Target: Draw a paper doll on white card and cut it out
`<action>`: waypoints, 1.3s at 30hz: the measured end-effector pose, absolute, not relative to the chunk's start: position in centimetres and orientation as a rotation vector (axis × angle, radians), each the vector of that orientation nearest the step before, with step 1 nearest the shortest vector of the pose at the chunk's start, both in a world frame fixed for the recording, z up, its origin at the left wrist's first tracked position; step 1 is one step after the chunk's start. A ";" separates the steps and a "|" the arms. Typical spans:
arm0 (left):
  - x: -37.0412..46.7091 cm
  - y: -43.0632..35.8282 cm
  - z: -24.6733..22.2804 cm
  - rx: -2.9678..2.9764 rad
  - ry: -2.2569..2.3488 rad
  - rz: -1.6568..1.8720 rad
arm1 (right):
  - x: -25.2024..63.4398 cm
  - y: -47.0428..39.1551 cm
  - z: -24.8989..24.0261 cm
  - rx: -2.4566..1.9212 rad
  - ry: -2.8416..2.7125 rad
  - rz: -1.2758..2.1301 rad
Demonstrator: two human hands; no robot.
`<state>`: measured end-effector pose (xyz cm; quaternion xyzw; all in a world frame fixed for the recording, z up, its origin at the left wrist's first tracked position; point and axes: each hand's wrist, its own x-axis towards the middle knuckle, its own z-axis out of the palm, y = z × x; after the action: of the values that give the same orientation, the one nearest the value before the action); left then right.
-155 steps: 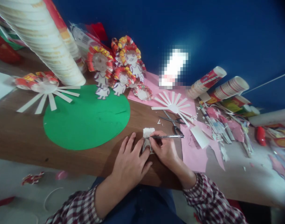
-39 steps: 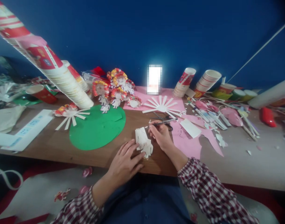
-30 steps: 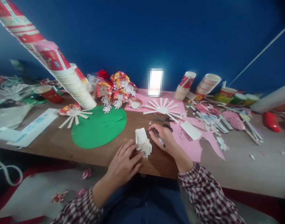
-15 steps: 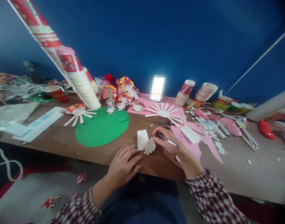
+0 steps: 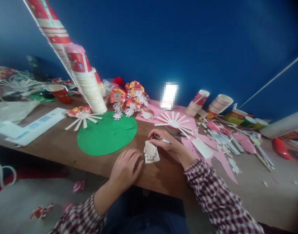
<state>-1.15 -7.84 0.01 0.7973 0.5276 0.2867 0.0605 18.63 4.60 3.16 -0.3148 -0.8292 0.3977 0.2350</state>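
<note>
A small paper cutout figure [image 5: 150,150] lies over a white paper piece [image 5: 156,158] near the table's front edge. My right hand [image 5: 164,142] holds a dark and silver pen [image 5: 163,139] slanted between its fingers, and its fingertips touch the cutout's upper end. Just left of the paper, my left hand [image 5: 126,165] rests on the table with fingers loosely bent and holding nothing visible; its fingertips are close to the paper's left side. Behind my left hand lies a green oval sheet [image 5: 106,136].
Leaning stacks of paper cups [image 5: 87,87] stand at the back left, beside decorated paper figures [image 5: 133,102]. A fan of white strips [image 5: 173,123] lies on pink paper [image 5: 190,120], near scissors [image 5: 173,132]. Paper scraps and sticks [image 5: 224,138] cover the right side.
My right hand has moved the cutout figure left, from beside the white paper onto it. The pen moved along with the hand. The camera view has shifted slightly.
</note>
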 end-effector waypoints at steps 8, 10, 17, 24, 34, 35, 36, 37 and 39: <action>-1.1 -8.0 -0.7 2.458 1.636 0.732 | 19.7 4.7 1.1 -0.922 -2.243 1.095; -1.2 -8.0 -0.6 2.503 1.578 0.700 | 19.6 4.8 1.1 -0.933 -2.250 1.090; -1.2 -7.8 -0.2 2.598 1.455 0.653 | 19.5 4.6 1.2 -0.895 -2.273 1.006; -1.2 -7.7 -0.3 2.626 1.469 0.597 | 19.4 4.5 1.0 -0.858 -2.299 0.917; -1.3 -7.7 -0.4 2.631 1.452 0.620 | 19.0 4.3 1.5 -0.936 -2.306 0.904; -1.3 -7.7 -0.4 2.631 1.451 0.623 | 19.0 4.3 1.5 -0.937 -2.307 0.900; -1.3 -7.7 -0.5 2.631 1.450 0.623 | 19.0 4.3 1.5 -0.942 -2.310 0.897; -1.3 -7.7 -0.5 2.631 1.449 0.621 | 19.0 4.3 1.4 -0.945 -2.315 0.893; -1.3 -7.7 -0.5 2.630 1.451 0.624 | 19.0 4.3 1.4 -0.944 -2.326 0.880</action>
<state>-1.27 -7.67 -0.48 0.8567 0.4726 0.2032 0.0368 19.05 4.28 1.41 -0.3445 -0.8492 0.3215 0.2385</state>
